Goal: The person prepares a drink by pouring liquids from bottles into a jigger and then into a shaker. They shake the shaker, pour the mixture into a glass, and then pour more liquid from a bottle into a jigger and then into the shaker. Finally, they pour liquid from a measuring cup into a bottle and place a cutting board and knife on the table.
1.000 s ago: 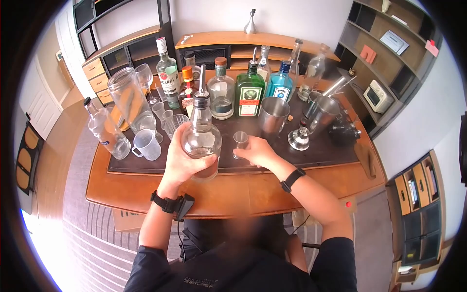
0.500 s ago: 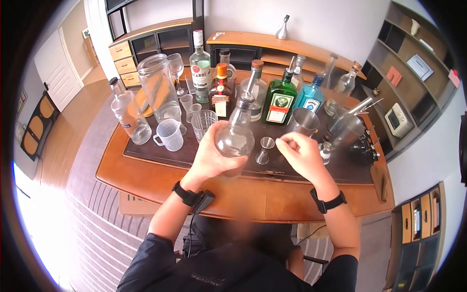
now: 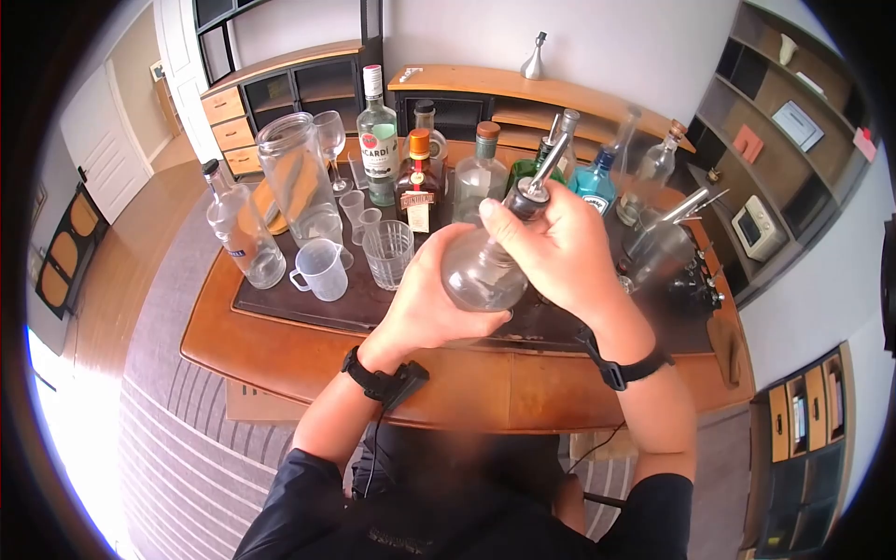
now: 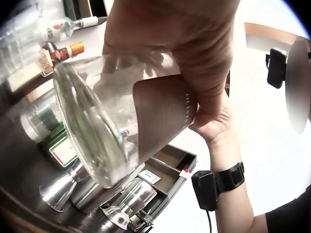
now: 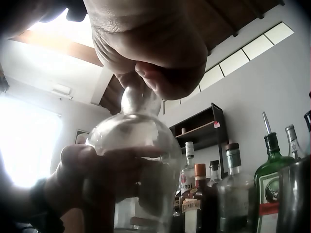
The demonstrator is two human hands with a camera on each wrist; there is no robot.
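Observation:
A round-shouldered clear glass bottle [image 3: 478,285] with a metal pour spout [image 3: 551,163] is held up in front of me over the near part of the table, its neck leaning to the right. My left hand [image 3: 425,303] grips the bottle's body; a dark label [image 4: 163,114] shows beside the palm in the left wrist view. Around the neck, just under the spout's black collar, curl the fingers and thumb of my right hand [image 3: 583,261]. A steel jigger [image 4: 59,190] stands on the table in the left wrist view, hidden behind the hands in the head view.
Behind the hands stand several bottles, among them a green one [image 5: 269,182] and an orange-capped one [image 3: 420,191]. A plastic measuring jug [image 3: 322,271], a cut-glass tumbler [image 3: 388,257] and a tall glass jar [image 3: 299,182] are at left. Metal barware [image 3: 658,252] sits at right.
My right hand has let go of the jigger, leaving it standing on the table, and has come over to grip the bottle's neck. The bottle has tilted to the right.

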